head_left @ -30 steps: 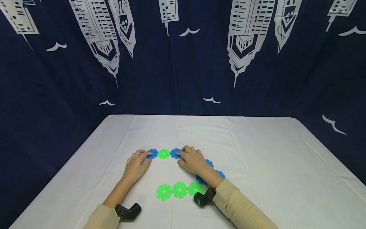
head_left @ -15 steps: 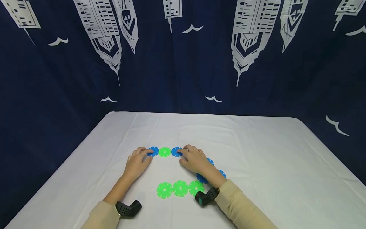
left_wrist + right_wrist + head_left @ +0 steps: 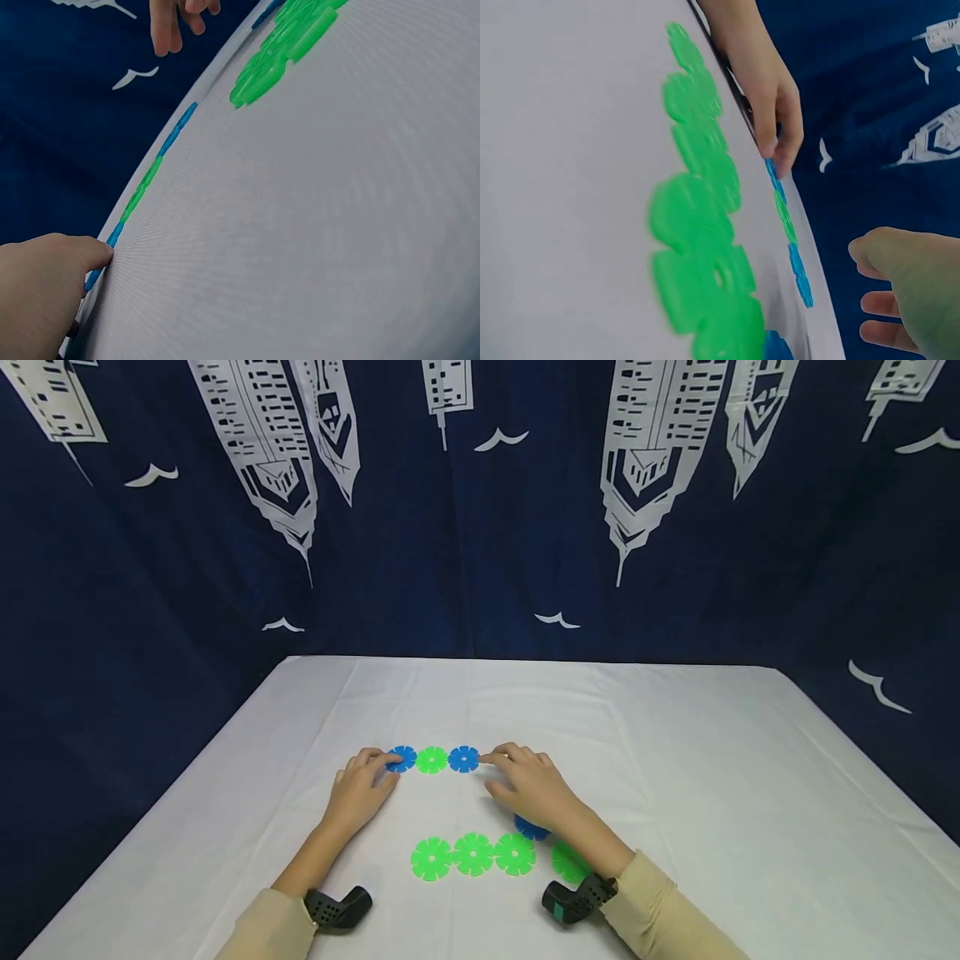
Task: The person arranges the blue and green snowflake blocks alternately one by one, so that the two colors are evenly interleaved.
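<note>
Notched, flower-shaped plastic discs lie flat on the table. At the far side a blue disc [image 3: 406, 755], a green disc [image 3: 431, 760] and another blue disc [image 3: 463, 759] sit in a row. My left hand [image 3: 356, 799] rests its fingertips on the left blue disc. Just right of the right blue disc, my right hand [image 3: 536, 787] hovers with fingers extended and holds nothing; the right wrist view shows this hand [image 3: 926, 292] above the tabletop. Nearer me is a row of green discs [image 3: 473, 855]. Another blue disc [image 3: 529, 827] is partly hidden beneath my right forearm.
A further green disc [image 3: 567, 862] shows partly behind the right wrist camera [image 3: 577, 900]. White cloth covers the table [image 3: 675, 760]. A dark blue curtain [image 3: 480, 543] with white building prints hangs behind the far edge.
My right hand has let go of the right blue disc and moved right. Its forearm now uncovers a green disc and hides blue ones. My left hand stays put.
</note>
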Available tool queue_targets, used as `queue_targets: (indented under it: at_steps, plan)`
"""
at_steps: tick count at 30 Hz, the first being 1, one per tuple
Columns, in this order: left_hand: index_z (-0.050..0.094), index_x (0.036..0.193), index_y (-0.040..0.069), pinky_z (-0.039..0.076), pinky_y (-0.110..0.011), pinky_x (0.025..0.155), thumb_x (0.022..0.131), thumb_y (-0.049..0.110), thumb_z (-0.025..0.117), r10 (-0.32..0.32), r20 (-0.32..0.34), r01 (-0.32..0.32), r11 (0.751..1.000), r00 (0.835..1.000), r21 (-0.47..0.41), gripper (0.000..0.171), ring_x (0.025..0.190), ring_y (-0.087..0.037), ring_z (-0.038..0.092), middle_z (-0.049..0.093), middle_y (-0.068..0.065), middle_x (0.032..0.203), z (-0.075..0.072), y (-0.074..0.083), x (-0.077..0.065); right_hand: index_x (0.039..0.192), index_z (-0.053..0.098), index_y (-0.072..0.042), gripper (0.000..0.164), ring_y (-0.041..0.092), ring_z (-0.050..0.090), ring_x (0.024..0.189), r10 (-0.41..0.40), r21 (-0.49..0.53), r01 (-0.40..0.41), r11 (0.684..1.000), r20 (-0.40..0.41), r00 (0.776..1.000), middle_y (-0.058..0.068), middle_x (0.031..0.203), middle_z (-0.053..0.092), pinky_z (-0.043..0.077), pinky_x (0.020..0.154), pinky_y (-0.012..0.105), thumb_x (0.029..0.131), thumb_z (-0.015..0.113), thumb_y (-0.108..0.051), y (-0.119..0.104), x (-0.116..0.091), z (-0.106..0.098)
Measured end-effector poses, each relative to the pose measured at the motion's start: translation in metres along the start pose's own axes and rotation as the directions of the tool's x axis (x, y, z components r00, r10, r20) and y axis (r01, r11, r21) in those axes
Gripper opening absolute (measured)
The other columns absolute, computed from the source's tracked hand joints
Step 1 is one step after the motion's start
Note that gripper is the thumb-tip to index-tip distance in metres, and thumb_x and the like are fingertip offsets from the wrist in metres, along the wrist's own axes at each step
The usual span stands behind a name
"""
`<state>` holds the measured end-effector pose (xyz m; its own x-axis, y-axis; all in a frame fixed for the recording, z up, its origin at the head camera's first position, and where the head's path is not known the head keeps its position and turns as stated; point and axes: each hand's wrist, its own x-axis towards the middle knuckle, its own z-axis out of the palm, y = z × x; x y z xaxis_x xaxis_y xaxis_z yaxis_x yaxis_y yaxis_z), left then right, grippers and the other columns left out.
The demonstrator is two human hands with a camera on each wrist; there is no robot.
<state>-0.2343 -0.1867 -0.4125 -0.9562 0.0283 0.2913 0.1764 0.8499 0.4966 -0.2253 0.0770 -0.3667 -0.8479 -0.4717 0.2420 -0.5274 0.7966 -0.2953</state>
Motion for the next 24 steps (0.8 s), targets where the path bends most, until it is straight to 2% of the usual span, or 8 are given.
queue_targets:
  at_steps: [9,14,18,24]
  plan:
    - [0.063,0.114,0.016,0.034,-0.045,0.085,0.087,0.026,0.057,0.000,-0.001,0.000,1.000,1.000,-0.002,0.028,0.114,-0.032,0.047,0.052,-0.014,0.123,0.001,-0.002,0.001,0.112,0.062,-0.023,0.026,0.018,0.054,0.108,-0.157,-0.030,0.156,0.987,-0.032,0.987,-0.003,0.114,0.058,0.039,0.092,0.044,0.088,0.055,-0.029,-0.007,-0.025,0.005]
    - [0.063,0.113,0.017,0.034,-0.044,0.084,0.087,0.026,0.057,0.008,-0.001,-0.008,1.000,1.000,0.000,0.028,0.113,-0.032,0.047,0.052,-0.014,0.123,0.001,-0.001,0.002,0.092,0.065,-0.026,0.013,0.010,0.055,0.102,-0.253,0.003,0.254,0.967,-0.051,0.966,-0.010,0.106,0.060,0.039,0.092,0.038,0.088,0.054,-0.029,-0.012,-0.035,0.011]
    - [0.063,0.113,0.016,0.034,-0.044,0.083,0.087,0.025,0.058,0.012,-0.011,-0.012,1.000,1.000,0.000,0.028,0.112,-0.032,0.048,0.053,-0.014,0.122,0.001,0.000,0.002,0.080,0.066,-0.028,0.014,0.006,0.056,0.098,-0.320,0.014,0.322,0.947,-0.074,0.945,-0.014,0.100,0.061,0.039,0.090,0.034,0.086,0.053,-0.027,-0.011,-0.038,0.017]
    - [0.063,0.113,0.016,0.034,-0.044,0.083,0.087,0.025,0.058,0.008,-0.007,-0.008,1.000,1.000,0.001,0.028,0.112,-0.032,0.048,0.053,-0.015,0.122,0.000,0.001,0.001,0.083,0.068,-0.029,0.017,0.003,0.056,0.098,-0.358,0.011,0.358,0.934,-0.032,0.933,-0.015,0.100,0.062,0.040,0.090,0.032,0.088,0.052,-0.028,-0.007,-0.038,0.023]
